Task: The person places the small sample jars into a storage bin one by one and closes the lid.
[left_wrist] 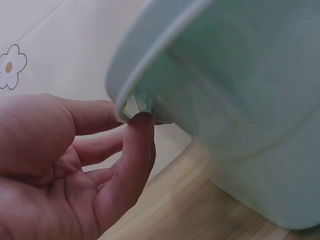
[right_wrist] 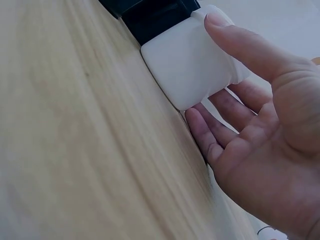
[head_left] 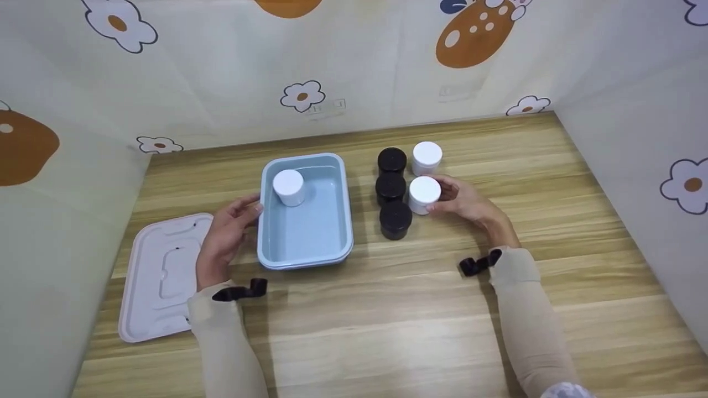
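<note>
My left hand (head_left: pixel 224 235) pinches the left rim of a light blue plastic bin (head_left: pixel 310 243); the left wrist view shows fingertips and thumb at the rim's underside. Inside the bin, towards its far left, stands a white lidded jar (head_left: pixel 289 188). My right hand (head_left: pixel 462 202) holds a second white jar (head_left: pixel 424 193), thumb on its near side and fingers around its far side. In the right wrist view this jar (right_wrist: pixel 185 60) stands upright on the table, close against a black jar (right_wrist: pixel 155 20).
Three black jars (head_left: pixel 394 219) form a column right of the bin. Another white jar (head_left: pixel 427 157) stands behind the held one. A pale lid (head_left: pixel 144 276) lies flat at the left, partly under the left forearm. Patterned sheets (head_left: pixel 376 83) wall the wooden table (head_left: pixel 354 337).
</note>
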Available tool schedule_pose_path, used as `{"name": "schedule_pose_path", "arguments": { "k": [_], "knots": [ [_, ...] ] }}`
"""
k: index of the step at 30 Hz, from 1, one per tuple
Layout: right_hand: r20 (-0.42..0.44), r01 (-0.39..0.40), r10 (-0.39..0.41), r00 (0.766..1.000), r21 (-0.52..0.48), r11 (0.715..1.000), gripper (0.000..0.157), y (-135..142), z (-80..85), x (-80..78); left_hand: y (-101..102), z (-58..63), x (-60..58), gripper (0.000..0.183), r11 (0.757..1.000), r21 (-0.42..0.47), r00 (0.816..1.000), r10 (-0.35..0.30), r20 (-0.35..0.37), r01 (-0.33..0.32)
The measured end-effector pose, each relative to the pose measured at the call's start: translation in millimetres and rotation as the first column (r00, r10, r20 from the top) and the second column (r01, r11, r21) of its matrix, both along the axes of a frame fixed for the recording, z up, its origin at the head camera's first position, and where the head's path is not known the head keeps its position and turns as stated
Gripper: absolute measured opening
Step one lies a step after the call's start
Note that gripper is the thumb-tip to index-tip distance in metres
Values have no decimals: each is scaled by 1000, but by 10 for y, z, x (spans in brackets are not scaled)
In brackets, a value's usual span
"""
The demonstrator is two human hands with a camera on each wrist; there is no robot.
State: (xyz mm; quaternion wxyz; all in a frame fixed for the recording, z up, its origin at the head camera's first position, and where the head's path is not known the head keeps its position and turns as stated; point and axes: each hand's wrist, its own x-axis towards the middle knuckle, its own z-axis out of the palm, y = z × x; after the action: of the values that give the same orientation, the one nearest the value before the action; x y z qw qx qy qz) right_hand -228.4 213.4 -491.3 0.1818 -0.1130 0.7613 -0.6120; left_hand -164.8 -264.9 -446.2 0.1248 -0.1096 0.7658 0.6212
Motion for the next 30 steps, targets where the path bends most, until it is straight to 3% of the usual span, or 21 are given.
{"name": "schedule_pose_path", "arguments": {
  "k": [13, 23, 30],
  "knots": [
    [-49, 86, -88, 995, -39, 995, 70, -16, 113, 24, 15, -1, -6, 56, 1000, 12, 1000, -18, -10, 18],
    [-62, 162, -171, 983, -122, 979, 70, -93, 387, 84, 18, 9, -9, 55, 1000, 10, 1000, -20, -12, 21],
    [-92, 190, -200, 975, -107, 976, 70, -179, 573, 140, 20, 7, -7, 56, 1000, -10, 1000, -22, 1, 22]
  ]
}}
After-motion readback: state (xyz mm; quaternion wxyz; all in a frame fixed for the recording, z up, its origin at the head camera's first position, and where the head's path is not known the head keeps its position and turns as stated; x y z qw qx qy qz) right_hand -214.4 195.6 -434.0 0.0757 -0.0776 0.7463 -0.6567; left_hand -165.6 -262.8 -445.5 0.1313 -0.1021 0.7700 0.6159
